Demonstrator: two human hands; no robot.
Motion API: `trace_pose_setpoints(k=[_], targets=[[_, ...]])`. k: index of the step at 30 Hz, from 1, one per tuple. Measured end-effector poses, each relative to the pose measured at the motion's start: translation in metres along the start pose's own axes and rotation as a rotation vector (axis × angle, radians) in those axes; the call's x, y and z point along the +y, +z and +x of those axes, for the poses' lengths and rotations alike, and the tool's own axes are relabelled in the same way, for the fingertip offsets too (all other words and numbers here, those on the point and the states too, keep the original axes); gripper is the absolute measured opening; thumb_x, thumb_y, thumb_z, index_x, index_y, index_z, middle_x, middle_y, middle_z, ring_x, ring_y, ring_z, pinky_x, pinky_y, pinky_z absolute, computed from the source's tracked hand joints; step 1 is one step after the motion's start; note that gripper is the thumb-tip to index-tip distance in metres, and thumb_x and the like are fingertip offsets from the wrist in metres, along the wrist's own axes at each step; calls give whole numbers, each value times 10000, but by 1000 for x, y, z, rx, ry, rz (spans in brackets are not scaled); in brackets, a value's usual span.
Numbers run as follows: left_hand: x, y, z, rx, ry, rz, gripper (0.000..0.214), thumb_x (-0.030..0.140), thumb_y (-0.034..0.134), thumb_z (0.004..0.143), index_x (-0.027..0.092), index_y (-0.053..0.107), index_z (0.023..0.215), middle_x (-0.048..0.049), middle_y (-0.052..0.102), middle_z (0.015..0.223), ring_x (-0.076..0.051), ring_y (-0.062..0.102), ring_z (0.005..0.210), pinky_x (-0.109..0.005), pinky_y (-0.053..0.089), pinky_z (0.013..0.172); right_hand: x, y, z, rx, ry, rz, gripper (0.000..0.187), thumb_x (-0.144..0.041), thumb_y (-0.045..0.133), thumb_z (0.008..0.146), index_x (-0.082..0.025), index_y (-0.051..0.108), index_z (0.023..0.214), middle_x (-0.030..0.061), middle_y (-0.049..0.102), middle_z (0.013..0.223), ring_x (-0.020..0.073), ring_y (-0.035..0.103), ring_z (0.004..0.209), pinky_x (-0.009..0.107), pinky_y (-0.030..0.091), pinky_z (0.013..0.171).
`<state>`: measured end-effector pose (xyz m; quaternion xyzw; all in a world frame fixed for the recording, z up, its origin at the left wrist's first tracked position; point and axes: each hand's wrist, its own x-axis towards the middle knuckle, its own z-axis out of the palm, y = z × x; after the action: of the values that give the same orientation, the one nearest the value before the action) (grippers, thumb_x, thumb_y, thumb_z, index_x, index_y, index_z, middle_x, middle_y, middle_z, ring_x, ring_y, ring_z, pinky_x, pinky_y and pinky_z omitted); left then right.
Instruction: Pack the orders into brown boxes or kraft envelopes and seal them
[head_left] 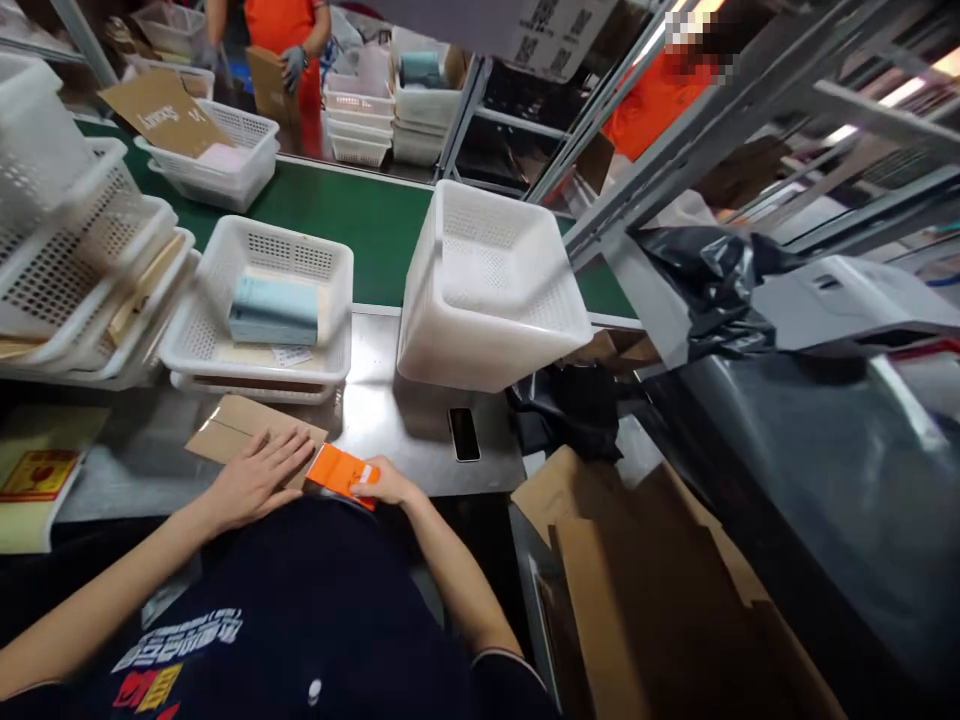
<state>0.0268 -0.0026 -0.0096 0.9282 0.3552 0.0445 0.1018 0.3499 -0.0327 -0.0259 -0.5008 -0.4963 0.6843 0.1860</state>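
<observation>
My left hand (262, 475) lies flat, fingers stretched out, on a flat brown cardboard box (232, 425) at the front of the metal bench. A thin dark line runs along the top of that box. Close to its right end, my right hand (388, 482) grips an orange tool (337, 468) that looks like a tape dispenser. Its left edge meets the box near my left fingertips; whether the two touch is hard to tell. Behind the box, a white basket (180, 345) holds a light blue box (274, 310) and a small paper slip (291, 355).
Stacked white baskets stand at left (90, 250) and centre (480, 345). A phone (464, 435) lies on the bench (420, 460). Beyond runs a green conveyor (352, 225). Cardboard (637, 600) and black plastic (810, 450) crowd the right. Co-workers in orange stand across.
</observation>
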Motion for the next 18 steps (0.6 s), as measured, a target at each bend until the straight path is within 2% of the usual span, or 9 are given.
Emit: trace_pose_setpoints(k=[3, 8, 10, 12, 15, 18], targets=[[6, 4, 2, 7, 49, 47, 737, 647, 430, 1047, 267, 349, 1674, -120, 437, 1675, -299, 372, 1572, -501, 6, 1329, 13, 5, 3, -28, -15, -21, 202, -279, 813, 748, -157, 659, 792, -58, 591, 692, 84, 488, 631, 225, 420, 612], [2, 1, 1, -32, 19, 67, 799, 708, 443, 1015, 265, 349, 1673, -128, 439, 1675, -329, 374, 1565, -535, 33, 1321, 39, -21, -18, -21, 83, -178, 174, -282, 776, 781, -172, 660, 711, -29, 588, 624, 102, 486, 560, 244, 397, 545], [5, -4, 1, -48, 24, 78, 823, 724, 472, 996, 261, 365, 1668, -141, 420, 1685, -348, 354, 1572, -560, 46, 1316, 42, -23, -15, -19, 130, -250, 166, -280, 748, 814, -172, 666, 718, -15, 608, 618, 108, 508, 545, 246, 413, 545], [10, -12, 2, -72, 30, 96, 796, 693, 550, 976, 298, 401, 1651, -141, 392, 1701, -363, 341, 1577, -588, 97, 1304, 38, -17, -3, -12, 145, -317, 175, -310, 740, 842, -160, 684, 770, -12, 621, 632, 110, 539, 562, 243, 425, 567], [15, -24, 11, -121, 51, 142, 709, 521, 695, 941, 352, 486, 1597, -127, 360, 1720, -373, 353, 1570, -589, 232, 1273, 22, -7, 21, 16, 135, -417, 261, -401, 754, 854, -146, 699, 834, -19, 619, 640, 122, 561, 597, 249, 432, 593], [19, -21, 30, -200, 183, 155, 616, 337, 731, 891, 245, 626, 1491, -156, 429, 1679, -372, 369, 1560, -572, 249, 1295, -1, 0, 34, 47, 144, -564, 344, -490, 784, 805, -169, 675, 749, 0, 621, 629, 163, 589, 623, 287, 483, 631]])
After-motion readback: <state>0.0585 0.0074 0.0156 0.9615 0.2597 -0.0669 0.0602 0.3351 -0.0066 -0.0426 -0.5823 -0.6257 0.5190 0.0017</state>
